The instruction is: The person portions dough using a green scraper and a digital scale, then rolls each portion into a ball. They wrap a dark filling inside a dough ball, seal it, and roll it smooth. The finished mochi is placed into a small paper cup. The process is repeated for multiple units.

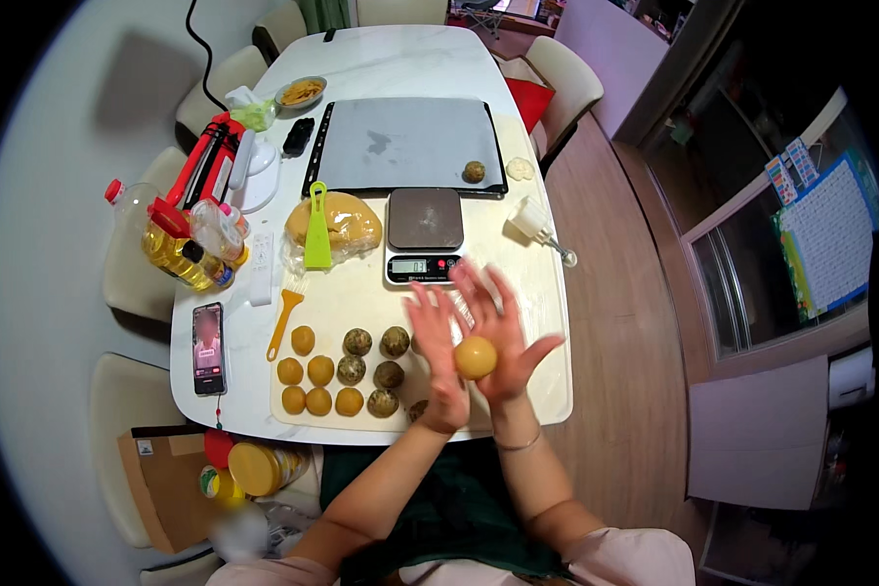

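Observation:
A smooth yellow dough ball (475,357) rests on the open palm of my right hand (504,344). My left hand (437,359) is upright beside it with fingers apart, close to the ball; whether it touches cannot be told. Both hands are over the cream mat (513,293). To their left lie several yellow dough balls (320,371) and several dark speckled balls (389,374), some partly hidden by my left hand. Just beyond my fingers stands a digital kitchen scale (425,220). Left of it, a green scraper (319,234) lies on a plastic-wrapped lump of dough (351,220).
A lined baking tray (410,143) holds one speckled ball (474,172) at its near right corner. A white plunger mould (533,221) lies at right. An orange pastry brush (286,319), phone (209,348), oil bottle (172,253) and red appliance (206,161) are at left.

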Motion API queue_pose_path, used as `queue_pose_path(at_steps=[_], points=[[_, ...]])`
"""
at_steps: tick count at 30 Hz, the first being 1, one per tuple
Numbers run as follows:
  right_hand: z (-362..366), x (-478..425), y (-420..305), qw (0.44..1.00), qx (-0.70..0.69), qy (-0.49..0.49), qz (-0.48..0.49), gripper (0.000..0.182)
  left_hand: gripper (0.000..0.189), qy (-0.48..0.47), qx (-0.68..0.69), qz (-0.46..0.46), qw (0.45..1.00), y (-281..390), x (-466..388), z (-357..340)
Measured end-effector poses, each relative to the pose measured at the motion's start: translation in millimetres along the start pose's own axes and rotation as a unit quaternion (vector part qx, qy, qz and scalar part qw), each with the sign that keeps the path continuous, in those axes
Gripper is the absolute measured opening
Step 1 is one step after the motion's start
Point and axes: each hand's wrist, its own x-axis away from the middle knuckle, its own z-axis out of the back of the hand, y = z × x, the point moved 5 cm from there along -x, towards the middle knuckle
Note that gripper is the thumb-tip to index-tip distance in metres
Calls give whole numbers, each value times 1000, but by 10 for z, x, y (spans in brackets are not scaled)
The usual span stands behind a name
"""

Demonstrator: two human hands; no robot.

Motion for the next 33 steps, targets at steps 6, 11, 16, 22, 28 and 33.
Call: queue_pose_path(at_steps=[6,11,16,22,28,33], points=[[374,-9,17,993,45,84,-74,85,109,-29,130,28,991,223,-50,-306],[11,185,-30,981,105,19,-164,85,88,19,22,-5,1000,110,-363,28],[184,-103,-102,988,61,124,-71,81,93,-71,34,33,996,45,-235,-220],[-14,145,-249,930,348,-52,-109,81,87,22,121,112,986,59,-434,-97],[458,-41,-416,957,171,225,68,64,96,-94,158,132,974,51,-32,-494],[354,342,-132,963,103,156,-193,69,98,-22,165,84,983,167,-302,-349]])
